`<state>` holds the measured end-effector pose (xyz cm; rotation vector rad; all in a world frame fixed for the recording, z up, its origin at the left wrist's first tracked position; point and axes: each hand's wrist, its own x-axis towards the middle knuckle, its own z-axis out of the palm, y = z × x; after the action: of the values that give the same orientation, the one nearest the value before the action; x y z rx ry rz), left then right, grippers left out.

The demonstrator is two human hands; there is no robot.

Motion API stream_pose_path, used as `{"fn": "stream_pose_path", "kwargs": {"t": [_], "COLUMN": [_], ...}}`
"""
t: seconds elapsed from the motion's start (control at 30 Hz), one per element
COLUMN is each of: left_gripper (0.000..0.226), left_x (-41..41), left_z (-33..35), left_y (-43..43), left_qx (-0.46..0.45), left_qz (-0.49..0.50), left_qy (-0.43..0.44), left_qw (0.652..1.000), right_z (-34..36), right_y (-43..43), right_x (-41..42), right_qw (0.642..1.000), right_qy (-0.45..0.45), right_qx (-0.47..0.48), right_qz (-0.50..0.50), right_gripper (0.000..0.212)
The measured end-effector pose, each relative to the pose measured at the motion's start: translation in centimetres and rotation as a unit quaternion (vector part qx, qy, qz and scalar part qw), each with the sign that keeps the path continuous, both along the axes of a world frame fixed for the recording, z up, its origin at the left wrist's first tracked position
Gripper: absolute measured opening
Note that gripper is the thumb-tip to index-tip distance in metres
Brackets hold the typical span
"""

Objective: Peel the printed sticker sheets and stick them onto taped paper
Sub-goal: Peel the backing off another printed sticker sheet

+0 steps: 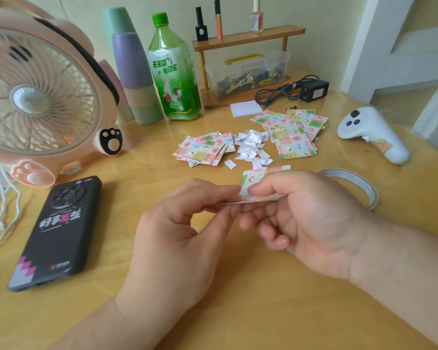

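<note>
A small printed sticker sheet (253, 181) with pastel cartoon squares is held above the wooden table between both hands. My left hand (182, 231) pinches its left edge with thumb and fingers. Its right side is pinched by my right hand (304, 218), thumb on top. Behind them lie two piles of the same printed sheets, one at the middle (202, 150) and one further right (292, 133). Several white peeled backing scraps (250, 147) are scattered between the piles. A roll of clear tape (352, 183) lies just right of my right hand.
A pink fan (36, 97) and a black phone (58, 231) occupy the left. Stacked cups (132, 69), a green bottle (173, 72), a wooden shelf with a plastic box (248, 72), a power adapter (311, 90), a white notepad (245, 108) and a white controller (372, 133) stand behind.
</note>
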<state>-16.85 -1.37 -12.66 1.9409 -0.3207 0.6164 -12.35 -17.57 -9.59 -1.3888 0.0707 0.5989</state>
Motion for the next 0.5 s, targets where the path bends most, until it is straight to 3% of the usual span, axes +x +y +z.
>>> {"fn": "stream_pose_path", "kwargs": {"t": [0.13, 0.33, 0.5], "left_gripper": [0.016, 0.011, 0.008], "left_x": [0.08, -0.2, -0.34], "left_z": [0.22, 0.46, 0.74], "left_y": [0.18, 0.11, 0.25], "left_qx": [0.007, -0.026, 0.055], "left_qz": [0.015, -0.006, 0.02], "left_qy": [0.003, 0.03, 0.004], "left_qw": [1.0, 0.999, 0.998], "right_z": [-0.06, -0.07, -0.06], "right_y": [-0.03, -0.16, -0.21], "right_x": [0.26, 0.39, 0.28], "right_qw": [1.0, 1.0, 0.999], "right_qy": [0.015, 0.016, 0.022], "right_qx": [0.002, -0.005, -0.002], "right_qz": [0.01, 0.022, 0.036], "right_gripper": [0.036, 0.039, 0.035]}}
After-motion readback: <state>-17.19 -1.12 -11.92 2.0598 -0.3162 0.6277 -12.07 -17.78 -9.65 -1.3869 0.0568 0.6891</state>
